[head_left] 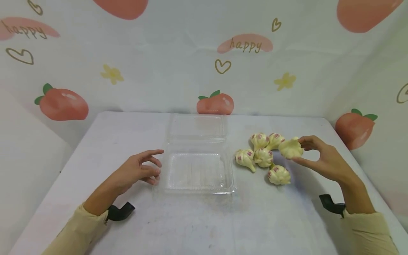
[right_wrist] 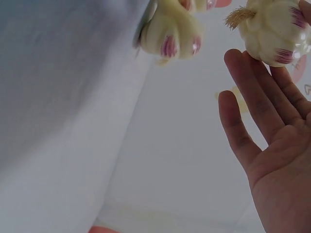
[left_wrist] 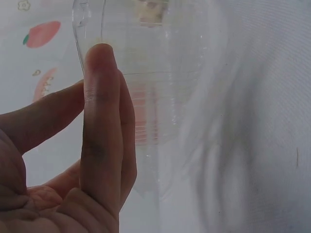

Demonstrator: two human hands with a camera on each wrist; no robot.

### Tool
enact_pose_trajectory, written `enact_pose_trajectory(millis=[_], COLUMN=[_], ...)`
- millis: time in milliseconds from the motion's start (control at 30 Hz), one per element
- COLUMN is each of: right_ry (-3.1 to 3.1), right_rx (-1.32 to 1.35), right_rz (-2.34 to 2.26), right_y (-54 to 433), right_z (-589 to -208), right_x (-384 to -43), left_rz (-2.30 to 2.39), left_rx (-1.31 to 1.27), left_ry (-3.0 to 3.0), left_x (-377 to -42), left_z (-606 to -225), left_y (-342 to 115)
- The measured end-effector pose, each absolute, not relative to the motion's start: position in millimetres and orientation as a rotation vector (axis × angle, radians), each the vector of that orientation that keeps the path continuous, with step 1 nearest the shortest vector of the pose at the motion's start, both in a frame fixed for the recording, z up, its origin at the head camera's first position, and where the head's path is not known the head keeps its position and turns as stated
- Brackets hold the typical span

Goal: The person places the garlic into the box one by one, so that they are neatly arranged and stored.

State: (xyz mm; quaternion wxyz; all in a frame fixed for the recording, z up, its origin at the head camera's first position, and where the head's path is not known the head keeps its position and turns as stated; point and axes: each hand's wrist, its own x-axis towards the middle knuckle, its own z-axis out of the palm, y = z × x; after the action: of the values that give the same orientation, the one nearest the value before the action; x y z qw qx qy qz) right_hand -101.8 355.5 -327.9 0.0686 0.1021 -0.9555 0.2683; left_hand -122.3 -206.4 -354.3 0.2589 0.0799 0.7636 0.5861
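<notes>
1. Right grip [head_left: 328,161] is partly closed, pinching one garlic [head_left: 290,148] above the desk [head_left: 271,223], right of five bulbs [head_left: 263,157].
2. Left grip [head_left: 135,170] is half spread, holding nothing, near the left edge of the clear box [head_left: 204,192].

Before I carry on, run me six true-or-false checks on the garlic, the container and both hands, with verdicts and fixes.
1. The right hand holds a garlic bulb. True.
2. The clear container lies open on the table. True.
3. The lid lies on the side nearest the person. False: it is folded back on the far side.
4. The left hand holds a bulb too. False: it holds no bulb and is at the container's left edge.
5. Five other bulbs lie to the right of the container. True.
6. One bulb is inside the container. False: all six are outside it.
</notes>
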Motion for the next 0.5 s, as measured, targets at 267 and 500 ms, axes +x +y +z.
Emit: enact_pose_trajectory(millis=[267,500], right_ry=[-2.872,-2.841], right_rx=[0.338,0.402], right_rz=[0.836,0.831], right_y=[342,330], right_z=[-328,-329], right_x=[-104,-105], left_rz=[1.595,1.603], left_rx=[0.274,0.286], left_ry=[2.037,2.037], left_x=[-121,-120], left_z=[-352,-351], left_y=[-209,-210])
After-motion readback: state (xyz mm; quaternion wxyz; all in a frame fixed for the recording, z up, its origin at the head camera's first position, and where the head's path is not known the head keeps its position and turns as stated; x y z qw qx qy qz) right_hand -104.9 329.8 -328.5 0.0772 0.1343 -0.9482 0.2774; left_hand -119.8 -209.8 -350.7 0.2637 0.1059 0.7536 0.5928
